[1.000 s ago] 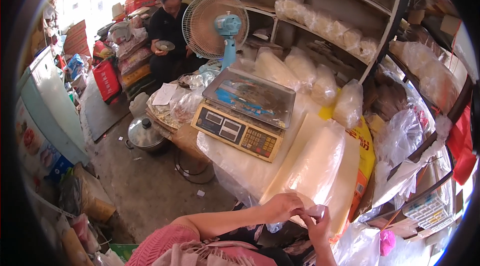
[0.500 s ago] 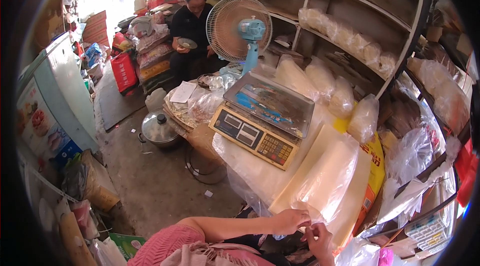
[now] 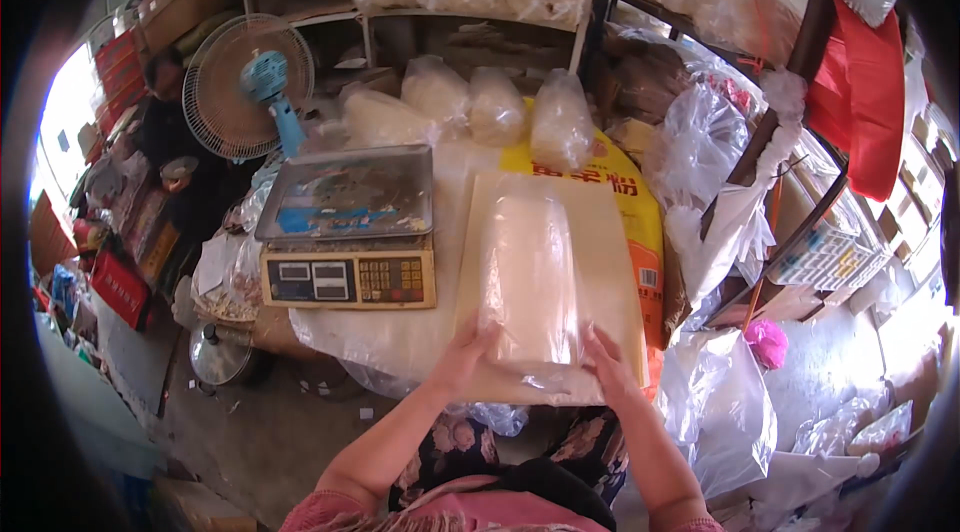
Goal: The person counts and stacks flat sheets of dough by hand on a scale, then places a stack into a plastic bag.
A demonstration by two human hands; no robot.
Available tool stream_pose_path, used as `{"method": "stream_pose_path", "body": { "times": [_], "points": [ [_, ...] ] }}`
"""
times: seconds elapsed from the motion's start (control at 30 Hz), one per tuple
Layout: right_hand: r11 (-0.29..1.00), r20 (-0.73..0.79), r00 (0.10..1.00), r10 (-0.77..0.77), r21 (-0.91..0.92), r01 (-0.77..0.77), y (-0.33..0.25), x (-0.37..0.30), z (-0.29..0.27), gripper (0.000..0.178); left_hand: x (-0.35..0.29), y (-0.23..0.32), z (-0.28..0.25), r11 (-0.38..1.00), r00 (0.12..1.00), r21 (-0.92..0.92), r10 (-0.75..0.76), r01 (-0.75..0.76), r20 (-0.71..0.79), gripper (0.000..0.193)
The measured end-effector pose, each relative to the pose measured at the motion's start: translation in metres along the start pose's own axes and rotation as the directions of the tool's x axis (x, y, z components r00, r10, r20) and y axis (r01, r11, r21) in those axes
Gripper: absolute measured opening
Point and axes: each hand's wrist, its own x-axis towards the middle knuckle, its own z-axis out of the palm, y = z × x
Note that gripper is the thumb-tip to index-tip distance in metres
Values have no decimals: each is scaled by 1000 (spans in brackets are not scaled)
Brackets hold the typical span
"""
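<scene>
A long clear plastic bag [image 3: 528,277] packed with something pale cream lies lengthwise before me on a flat cream board [image 3: 615,277]. My left hand [image 3: 470,347] grips the bag's near left side, fingers pressed along it. On the opposite side, my right hand [image 3: 606,357] grips the near right edge, its thumb and fingers against the plastic. The loose end of the bag rests between my hands at the board's front. Left of the board stands a yellow scale [image 3: 348,277] with a worn metal tray [image 3: 345,192].
Several filled plastic bags [image 3: 495,107] stand behind the board. A yellow printed sack [image 3: 635,197] lies under its right side. At the left are a blue fan [image 3: 265,77], a lidded pot [image 3: 220,357] and a seated person [image 3: 165,152]. Shelves [image 3: 475,22] rise behind.
My hands, close together at the bag's near end before, are now apart on its two sides. My view has swung right, bringing the bag to the middle.
</scene>
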Motion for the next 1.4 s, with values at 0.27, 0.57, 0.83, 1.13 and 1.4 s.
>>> {"method": "stream_pose_path", "body": {
  "times": [0.27,0.57,0.83,1.13,1.4],
  "points": [
    [882,164,964,211,392,-260,35,39,-23,63,41,-23,11,872,981,467,68,-146,179,65],
    [826,-299,935,-189,467,316,23,143,-118,37,65,-45,-17,-351,893,873,171,-339,416,67],
    [916,-358,915,-188,271,295,-96,349,-160,34,72,-25,-8,-314,909,876,84,-366,409,68],
    [963,-190,953,-235,89,255,-114,503,-77,26,75,-30,-6,-234,949,927,45,-294,313,70],
    [762,-70,931,-359,-597,249,-69,375,-68,56,71,-42,-13,-224,898,908,187,-354,397,70]
  ]
}}
